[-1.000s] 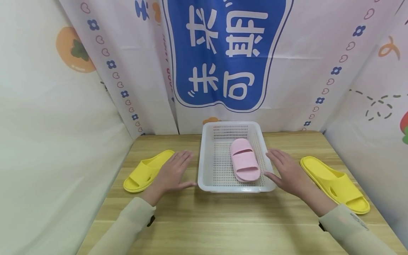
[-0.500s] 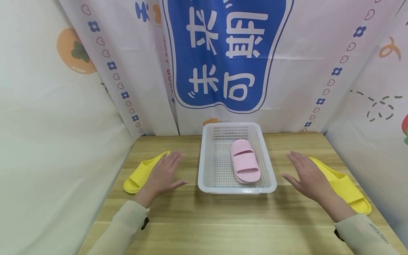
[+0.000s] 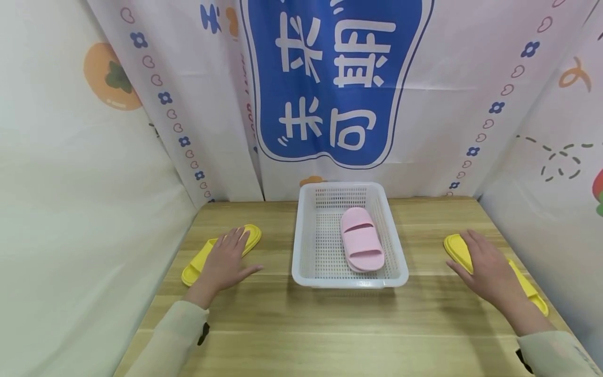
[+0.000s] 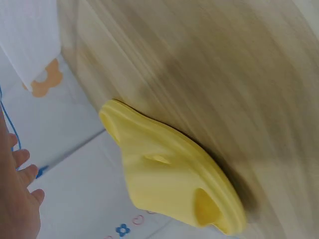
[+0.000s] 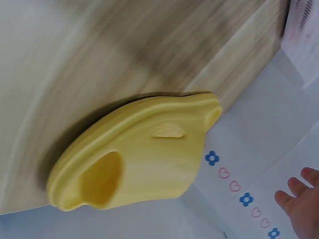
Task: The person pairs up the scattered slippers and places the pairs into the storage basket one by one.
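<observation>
My left hand [image 3: 222,268] hovers over a yellow slipper [image 3: 201,260] on the left of the table, its fingers extended and holding nothing. The left wrist view shows this slipper [image 4: 159,184] lying on the wood, with a gap between it and the fingers [image 4: 29,174]. On the right, my right hand [image 3: 490,272] is held over the other yellow slipper [image 3: 457,248], covering its middle in the head view. Its fingers [image 5: 298,187] are apart from that slipper [image 5: 152,181]. Between the hands, a pair of pink slippers [image 3: 363,238] lies stacked in a white plastic basket [image 3: 350,283].
The wooden table [image 3: 348,335] ends at the back against a white printed cloth [image 3: 438,115] with a blue sign. More cloth hangs along the left and right sides. The basket stands at the table's back middle.
Both hands have moved outward from beside the basket, the left one leftward and the right one rightward, to above the yellow slippers. The basket and slippers have stayed in place.
</observation>
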The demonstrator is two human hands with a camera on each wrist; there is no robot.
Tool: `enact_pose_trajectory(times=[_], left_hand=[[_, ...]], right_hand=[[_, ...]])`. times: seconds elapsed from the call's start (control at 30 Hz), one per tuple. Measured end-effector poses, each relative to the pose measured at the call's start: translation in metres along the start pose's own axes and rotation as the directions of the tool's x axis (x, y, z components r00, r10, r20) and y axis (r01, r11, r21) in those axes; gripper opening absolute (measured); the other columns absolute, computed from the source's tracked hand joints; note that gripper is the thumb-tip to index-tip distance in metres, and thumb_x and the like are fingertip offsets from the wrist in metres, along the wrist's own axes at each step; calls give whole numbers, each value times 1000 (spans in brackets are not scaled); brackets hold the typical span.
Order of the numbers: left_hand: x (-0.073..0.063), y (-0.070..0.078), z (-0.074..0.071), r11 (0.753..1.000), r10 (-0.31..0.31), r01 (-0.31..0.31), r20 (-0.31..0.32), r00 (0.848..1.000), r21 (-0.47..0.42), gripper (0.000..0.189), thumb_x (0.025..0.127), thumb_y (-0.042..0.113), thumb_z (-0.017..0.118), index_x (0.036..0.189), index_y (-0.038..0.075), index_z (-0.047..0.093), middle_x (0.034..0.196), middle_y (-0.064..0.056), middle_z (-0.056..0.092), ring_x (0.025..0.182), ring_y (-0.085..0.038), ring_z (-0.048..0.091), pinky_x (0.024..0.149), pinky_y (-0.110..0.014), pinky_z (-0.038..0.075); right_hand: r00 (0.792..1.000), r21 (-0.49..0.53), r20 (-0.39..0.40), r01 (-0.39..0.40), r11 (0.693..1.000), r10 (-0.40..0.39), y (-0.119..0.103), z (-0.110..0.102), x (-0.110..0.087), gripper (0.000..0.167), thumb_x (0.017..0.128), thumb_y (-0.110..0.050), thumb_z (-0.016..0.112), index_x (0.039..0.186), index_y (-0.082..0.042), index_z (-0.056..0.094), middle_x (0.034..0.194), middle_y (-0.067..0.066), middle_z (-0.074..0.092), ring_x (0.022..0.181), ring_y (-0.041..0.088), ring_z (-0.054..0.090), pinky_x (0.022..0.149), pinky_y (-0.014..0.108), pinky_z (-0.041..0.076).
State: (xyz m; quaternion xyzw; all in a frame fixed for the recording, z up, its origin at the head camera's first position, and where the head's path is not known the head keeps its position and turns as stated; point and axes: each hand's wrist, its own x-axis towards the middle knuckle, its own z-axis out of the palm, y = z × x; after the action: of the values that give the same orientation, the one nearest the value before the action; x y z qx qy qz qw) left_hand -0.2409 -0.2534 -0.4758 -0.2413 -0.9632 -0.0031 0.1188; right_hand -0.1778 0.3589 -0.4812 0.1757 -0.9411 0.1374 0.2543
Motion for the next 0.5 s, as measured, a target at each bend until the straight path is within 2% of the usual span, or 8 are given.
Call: enact_pose_trajectory(times=[0.1, 0.3, 0.5], left_hand=[[-4, -8, 6, 999, -35, 35, -3, 999, -18, 102, 83, 71, 55, 147, -5, 32, 150, -26, 32, 139, -42, 27, 114, -56, 16], [-8, -24, 17, 996, -84, 83, -59, 995, -30, 102, 79, 66, 64, 144, -7, 35, 146, -27, 35, 135, -44, 29, 109, -61, 24], [-12, -35, 22, 990, -138, 136, -59, 989, -34, 101, 78, 65, 66, 143, -6, 36, 145, -26, 36, 134, -43, 31, 107, -61, 26]], right_hand=[[1000, -6, -1, -11, 1000, 11, 9, 2, -6, 76, 81, -30, 77, 133, 14, 42, 131, 37, 44, 118, 54, 41, 103, 62, 31], [998, -25, 25, -49, 998, 50, 27, 4, -19, 77, 80, -28, 77, 132, 15, 40, 127, 39, 42, 114, 56, 41, 99, 65, 31], [992, -54, 63, -103, 993, 106, 40, 2, -28, 75, 80, -28, 77, 129, 17, 40, 124, 39, 40, 112, 56, 38, 94, 66, 31]])
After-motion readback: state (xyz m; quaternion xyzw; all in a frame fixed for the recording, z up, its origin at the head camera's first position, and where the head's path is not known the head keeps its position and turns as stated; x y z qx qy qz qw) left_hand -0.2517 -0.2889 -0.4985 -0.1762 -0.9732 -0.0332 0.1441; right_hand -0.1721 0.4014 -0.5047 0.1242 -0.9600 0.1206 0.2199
